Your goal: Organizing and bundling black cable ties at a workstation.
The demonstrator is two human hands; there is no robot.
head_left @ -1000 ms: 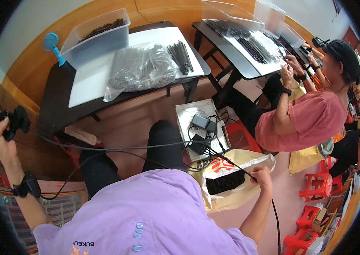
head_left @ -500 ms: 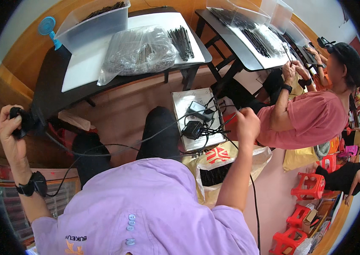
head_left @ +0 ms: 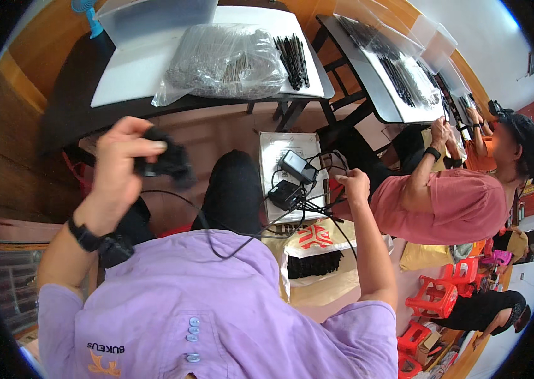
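My left hand (head_left: 117, 165) is raised over my lap, fingers closed on a black strap-like object (head_left: 167, 163) that is blurred, so its exact kind does not show. A black cable (head_left: 207, 239) sags from near it across my lap toward a bundle. My right hand (head_left: 356, 184) pinches a thin black cable at the right side of a white box (head_left: 273, 144). On that box lie a silver-and-black power-bank-like block (head_left: 298, 166), a black box-shaped device (head_left: 284, 194) and tangled black cables (head_left: 311, 207). Each wrist detail differs: a black band (head_left: 93, 240) shows on my left.
Ahead stands a dark table with a white board (head_left: 118, 85), a clear bag of thin rods (head_left: 226, 63), loose black rods (head_left: 292, 62) and a plastic bin (head_left: 153, 22). An open sack (head_left: 333, 287) sits below the box. A co-worker (head_left: 450, 202) works at right; red stools (head_left: 432, 297) stand beyond.
My left hand has come inward from the far left with the black object, and the cable has gone slack. My right hand has lowered slightly. The view has shifted a little.
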